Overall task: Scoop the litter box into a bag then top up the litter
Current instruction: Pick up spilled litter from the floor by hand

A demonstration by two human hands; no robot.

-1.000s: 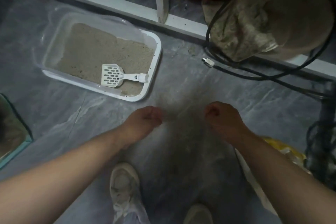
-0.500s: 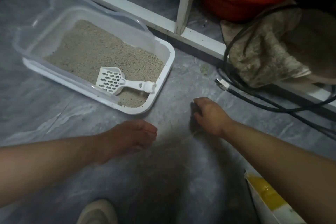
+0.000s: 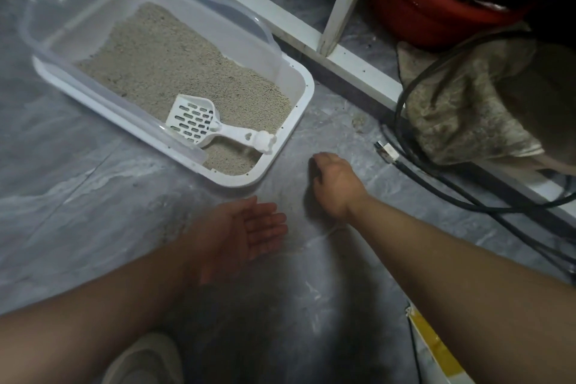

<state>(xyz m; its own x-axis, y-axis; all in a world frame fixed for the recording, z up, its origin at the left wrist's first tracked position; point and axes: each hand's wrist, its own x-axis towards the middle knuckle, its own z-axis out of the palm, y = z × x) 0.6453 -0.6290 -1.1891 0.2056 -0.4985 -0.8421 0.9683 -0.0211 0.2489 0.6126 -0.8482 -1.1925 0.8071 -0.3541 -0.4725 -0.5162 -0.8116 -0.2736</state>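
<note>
The litter box [image 3: 280, 140] sits on the grey floor [image 3: 93, 196] upper left, right up against a white frame rail [image 3: 352, 65]. It's a white rectangular tray with a see-through raised guard round the far end. Beige grainy litter [image 3: 174, 65] fills most of it, banked higher toward the back. A white slotted scoop [image 3: 199, 121] lies on the litter near the front corner, handle pointing at the right hand.

Left hand [image 3: 246, 234] is just in front of the box, palm up, fingers straight and loose, nothing in it. Right hand [image 3: 336, 187] is down by the box's near corner, knuckles up with the fingers curled under. Honestly can't tell if its grip has anything in it; the fingertips are hidden.

Bottom right, a yellow and white bag [image 3: 436, 349] is cut off by the edge and partly behind the forearm. A red tub [image 3: 414, 15], a grubby cloth [image 3: 461, 109] and black cables [image 3: 436, 171] are top right, dim and partly cropped. There's a pale shoe [image 3: 146, 358] at the bottom.
</note>
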